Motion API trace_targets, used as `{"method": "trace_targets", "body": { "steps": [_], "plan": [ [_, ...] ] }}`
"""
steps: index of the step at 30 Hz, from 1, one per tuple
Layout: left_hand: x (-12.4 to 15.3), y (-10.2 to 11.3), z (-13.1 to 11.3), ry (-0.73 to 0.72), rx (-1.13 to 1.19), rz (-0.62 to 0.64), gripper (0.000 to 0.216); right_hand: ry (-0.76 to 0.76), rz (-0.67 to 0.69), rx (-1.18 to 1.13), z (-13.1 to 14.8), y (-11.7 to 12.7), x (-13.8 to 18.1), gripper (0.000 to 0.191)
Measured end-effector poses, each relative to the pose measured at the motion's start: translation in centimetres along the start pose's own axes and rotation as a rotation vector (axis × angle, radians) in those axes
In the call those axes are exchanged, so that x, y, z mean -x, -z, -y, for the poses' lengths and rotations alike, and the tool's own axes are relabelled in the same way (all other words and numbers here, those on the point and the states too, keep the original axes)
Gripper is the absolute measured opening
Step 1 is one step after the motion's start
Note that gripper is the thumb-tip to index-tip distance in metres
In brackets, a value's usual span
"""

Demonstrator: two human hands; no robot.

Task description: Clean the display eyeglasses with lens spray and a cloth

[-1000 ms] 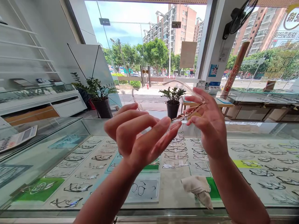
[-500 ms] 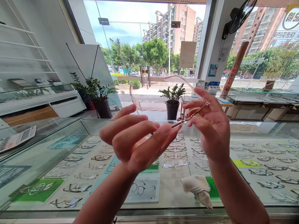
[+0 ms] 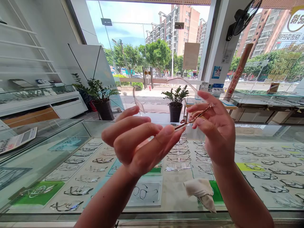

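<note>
Above the glass counter, both hands hold one pair of eyeglasses (image 3: 199, 115) with a thin, dark reddish frame and pale see-through temples. My left hand (image 3: 140, 142) pinches the left part of the frame between thumb and fingers, which cover much of that side. Around the right end of the frame, my right hand (image 3: 217, 129) closes with its thumb below and its index finger up along a temple. The temples point away from me, toward the window. Below the hands, a beige cleaning cloth (image 3: 200, 191) lies crumpled on the counter.
The glass display counter (image 3: 171, 198) holds many eyeglasses in rows. A picture card of glasses (image 3: 146, 193) lies in front of me. Potted plants (image 3: 175, 110) stand beyond, before the glass front. A wall fan (image 3: 244, 19) hangs at upper right.
Almost nothing differs. My right hand has shifted very slightly to the right and down; both hands keep their grip on the eyeglasses.
</note>
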State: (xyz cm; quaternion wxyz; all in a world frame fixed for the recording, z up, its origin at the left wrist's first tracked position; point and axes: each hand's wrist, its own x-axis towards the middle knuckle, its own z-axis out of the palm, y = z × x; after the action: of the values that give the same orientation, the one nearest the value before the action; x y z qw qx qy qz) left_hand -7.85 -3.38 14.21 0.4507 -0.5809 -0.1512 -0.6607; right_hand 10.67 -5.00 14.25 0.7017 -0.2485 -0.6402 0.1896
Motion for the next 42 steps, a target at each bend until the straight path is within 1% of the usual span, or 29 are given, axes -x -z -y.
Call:
{"method": "trace_targets", "body": {
  "steps": [2, 4, 7, 9, 13, 15, 19, 21, 24, 28, 31, 36, 39, 42],
  "plan": [
    [0.0, 0.0, 0.1, 0.022, 0.089, 0.009, 0.04, 0.003, 0.001, 0.001, 0.0, 0.1, 0.0, 0.048],
    [0.1, -0.2, 0.3, 0.01, 0.152, 0.001, 0.048, 0.005, 0.001, 0.008, -0.1, 0.1, 0.0, 0.047],
    [0.0, -0.5, 0.8, -0.099, 0.147, -0.059, 0.057, 0.009, 0.002, 0.033, -0.2, 0.2, 0.0, 0.047],
    [-0.2, -0.7, 1.1, -0.144, 0.115, -0.071, 0.055, 0.009, -0.002, 0.051, -0.2, 0.1, 0.0, 0.048],
    [-0.3, -0.6, 1.3, -0.151, 0.119, -0.052, 0.051, 0.016, -0.007, 0.04, -0.1, 0.1, 0.0, 0.049],
    [0.0, -0.5, 1.4, -0.134, 0.167, -0.043, 0.054, 0.021, -0.006, 0.046, -0.2, 0.1, 0.0, 0.049],
    [0.7, -0.3, 1.7, -0.017, 0.288, 0.001, 0.057, 0.057, 0.009, 0.14, -0.3, 0.2, 0.0, 0.049],
    [0.8, -0.2, 1.8, -0.028, 0.281, 0.0, 0.057, 0.079, 0.009, 0.177, -0.4, 0.2, 0.0, 0.049],
    [0.4, -0.3, 1.8, -0.093, 0.246, -0.015, 0.057, 0.08, -0.007, 0.199, -0.4, 0.2, 0.0, 0.049],
    [0.0, -0.4, 1.8, -0.119, 0.173, -0.013, 0.057, 0.086, -0.007, 0.223, -0.5, 0.2, 0.0, 0.048],
    [0.2, -0.2, 1.6, -0.118, 0.133, -0.006, 0.06, 0.106, 0.006, 0.251, -0.6, 0.3, 0.0, 0.049],
    [0.5, -0.2, 1.4, -0.033, 0.155, 0.011, 0.062, 0.091, -0.005, 0.225, -0.5, 0.2, 0.0, 0.047],
    [0.4, -0.4, 1.6, -0.066, 0.177, -0.008, 0.061, 0.079, -0.012, 0.199, -0.4, 0.2, 0.0, 0.046],
    [0.2, -0.6, 1.9, -0.095, 0.136, -0.022, 0.057, 0.068, -0.015, 0.182, -0.4, 0.1, 0.0, 0.046]
  ]
}}
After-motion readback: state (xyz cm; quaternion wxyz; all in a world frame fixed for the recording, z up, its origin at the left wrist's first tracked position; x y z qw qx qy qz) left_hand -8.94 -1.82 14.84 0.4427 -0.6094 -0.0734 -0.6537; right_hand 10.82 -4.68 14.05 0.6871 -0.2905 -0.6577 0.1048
